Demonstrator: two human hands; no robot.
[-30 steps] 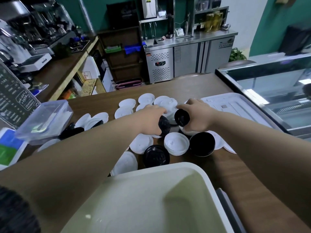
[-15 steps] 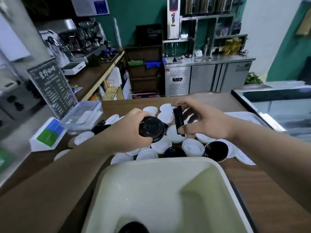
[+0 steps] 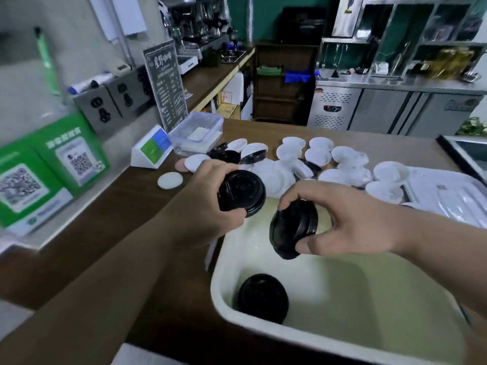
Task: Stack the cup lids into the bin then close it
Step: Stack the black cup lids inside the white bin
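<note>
The bin at 6 o'clock holds a black lid stack. Your right hand grips tilted black lids above it. At 11 o'clock your left hand grips more black lids over the rim. Dropped askew, they could topple the stack or spill onto the worktop.

Single head-worn wide-angle view, looking forward and down across a wooden worktop.

The camera sits close above the person's left hand and right hand, whose arms enter from the bottom edge. A white bin fills the near lower right. A steel counter closes the far background. The frame seems slightly tilted, and its left edge is smeared.
</note>
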